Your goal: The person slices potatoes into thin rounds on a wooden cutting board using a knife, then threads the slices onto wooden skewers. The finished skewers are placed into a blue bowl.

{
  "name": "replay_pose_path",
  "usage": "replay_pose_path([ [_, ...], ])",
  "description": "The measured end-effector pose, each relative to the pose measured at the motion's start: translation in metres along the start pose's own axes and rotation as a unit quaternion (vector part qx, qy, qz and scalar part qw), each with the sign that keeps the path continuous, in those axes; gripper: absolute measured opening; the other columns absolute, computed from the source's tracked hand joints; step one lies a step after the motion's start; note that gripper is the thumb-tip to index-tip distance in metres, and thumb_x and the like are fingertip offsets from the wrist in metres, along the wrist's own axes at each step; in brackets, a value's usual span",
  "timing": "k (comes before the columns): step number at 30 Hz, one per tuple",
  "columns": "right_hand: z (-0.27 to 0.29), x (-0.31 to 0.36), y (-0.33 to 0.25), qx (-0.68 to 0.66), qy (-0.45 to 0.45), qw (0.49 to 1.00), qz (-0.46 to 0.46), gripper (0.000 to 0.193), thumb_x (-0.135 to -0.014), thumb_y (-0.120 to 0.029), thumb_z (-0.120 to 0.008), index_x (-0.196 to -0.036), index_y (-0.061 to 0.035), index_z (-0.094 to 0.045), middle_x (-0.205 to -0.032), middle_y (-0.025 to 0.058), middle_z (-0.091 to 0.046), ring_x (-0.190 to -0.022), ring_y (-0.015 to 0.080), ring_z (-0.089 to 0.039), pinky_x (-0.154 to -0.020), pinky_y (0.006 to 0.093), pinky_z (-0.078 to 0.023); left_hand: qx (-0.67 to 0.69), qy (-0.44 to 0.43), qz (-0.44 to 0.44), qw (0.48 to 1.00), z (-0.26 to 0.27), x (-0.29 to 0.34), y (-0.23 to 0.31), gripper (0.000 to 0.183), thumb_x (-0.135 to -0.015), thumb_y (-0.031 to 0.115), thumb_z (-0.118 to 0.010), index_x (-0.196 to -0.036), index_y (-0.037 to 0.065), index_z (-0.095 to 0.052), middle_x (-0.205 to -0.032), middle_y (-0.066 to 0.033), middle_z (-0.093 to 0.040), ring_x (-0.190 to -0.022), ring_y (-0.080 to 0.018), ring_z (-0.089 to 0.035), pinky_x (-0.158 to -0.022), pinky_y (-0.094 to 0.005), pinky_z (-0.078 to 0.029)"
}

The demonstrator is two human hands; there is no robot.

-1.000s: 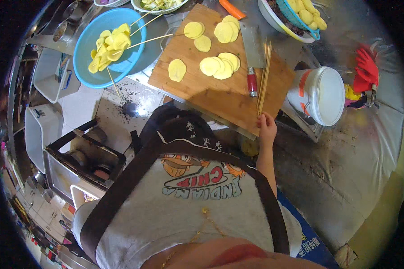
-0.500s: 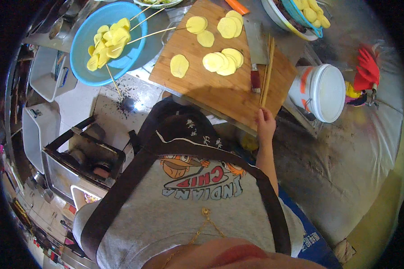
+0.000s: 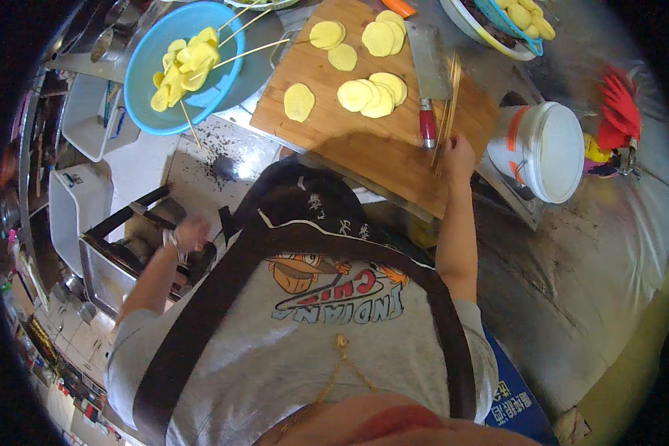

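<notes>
At the right of the wooden cutting board (image 3: 364, 156), my right hand (image 3: 457, 157) has its fingers closed at the near ends of a bundle of thin wooden skewers (image 3: 450, 93). Just left of the bundle lies a cleaver (image 3: 428, 67) with a red handle. Potato slices (image 3: 375, 93) rest in overlapping groups on the board, and a single slice (image 3: 299, 102) is apart at the left. My left hand (image 3: 192, 234) hangs at my left side, blurred, over a dark-framed stand; its fingers are unclear.
A blue basin (image 3: 137, 93) at upper left holds potato slices on skewers. A white lidded bucket (image 3: 557, 152) stands right of the board, with red gloves (image 3: 617, 111) beyond. Peeled potatoes (image 3: 524, 16) fill a blue basket at upper right. Grey bins (image 3: 70, 215) stand left.
My left hand has come into view at the left. My right hand has moved up along the board's right side, farther onto the skewers. The whole view has shifted slightly.
</notes>
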State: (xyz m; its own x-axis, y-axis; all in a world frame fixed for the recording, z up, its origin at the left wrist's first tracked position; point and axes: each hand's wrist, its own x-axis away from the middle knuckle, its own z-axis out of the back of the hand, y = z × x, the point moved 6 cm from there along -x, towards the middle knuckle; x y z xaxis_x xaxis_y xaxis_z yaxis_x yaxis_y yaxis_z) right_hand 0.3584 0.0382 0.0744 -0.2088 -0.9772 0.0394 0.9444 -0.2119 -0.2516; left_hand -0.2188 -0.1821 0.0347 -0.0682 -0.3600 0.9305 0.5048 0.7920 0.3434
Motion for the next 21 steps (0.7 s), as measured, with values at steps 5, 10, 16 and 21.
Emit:
replay_pose_path([
  [5,0.007,-0.001,0.004,0.005,0.001,0.999,-0.034,0.023,-0.077,-0.023,-0.056,-0.081,-0.0011,-0.059,-0.077,0.0176,-0.061,-0.073,0.0337,-0.059,-0.066,0.0405,-0.046,-0.106,-0.128,-0.426,0.889,-0.064,-0.008,0.279,0.02,-0.09,0.019,-0.048,-0.096,0.003,-0.057,-0.086,-0.0041,-0.059,-0.082,-0.0108,-0.054,-0.073,-0.0257,-0.043],
  [10,0.041,0.035,0.007,-0.191,0.104,0.974,-0.064,0.022,-0.079,-0.023,-0.059,-0.084,-0.0017,-0.057,-0.071,0.0111,-0.06,-0.065,0.0231,-0.059,-0.059,0.0322,-0.046,-0.347,0.188,-0.473,0.788,-0.109,-0.074,0.447,0.03,-0.08,0.027,-0.056,-0.105,0.01,-0.057,-0.097,-0.013,-0.061,-0.091,-0.0278,-0.058,-0.08,-0.0359,-0.046],
  [16,0.029,0.116,-0.002,-0.424,0.014,0.892,-0.155,0.018,-0.079,-0.016,-0.06,-0.091,-0.0036,-0.057,-0.069,0.0027,-0.057,-0.062,0.0102,-0.054,-0.057,0.0245,-0.044,-0.364,0.128,-0.427,0.817,-0.097,-0.13,0.463,0.05,-0.068,0.031,-0.065,-0.109,0.005,-0.055,-0.104,-0.0168,-0.059,-0.097,-0.0304,-0.056,-0.083,-0.0362,-0.045],
  [21,0.012,0.141,-0.045,-0.437,-0.034,0.896,-0.078,0.02,-0.081,-0.014,-0.058,-0.098,-0.0035,-0.057,-0.065,0.0038,-0.055,-0.059,0.01,-0.053,-0.053,0.0244,-0.042,-0.408,0.168,-0.436,0.784,-0.085,-0.125,0.463,0.046,-0.071,0.029,-0.064,-0.109,0.004,-0.054,-0.101,-0.016,-0.061,-0.094,-0.0296,-0.058,-0.08,-0.0348,-0.046],
])
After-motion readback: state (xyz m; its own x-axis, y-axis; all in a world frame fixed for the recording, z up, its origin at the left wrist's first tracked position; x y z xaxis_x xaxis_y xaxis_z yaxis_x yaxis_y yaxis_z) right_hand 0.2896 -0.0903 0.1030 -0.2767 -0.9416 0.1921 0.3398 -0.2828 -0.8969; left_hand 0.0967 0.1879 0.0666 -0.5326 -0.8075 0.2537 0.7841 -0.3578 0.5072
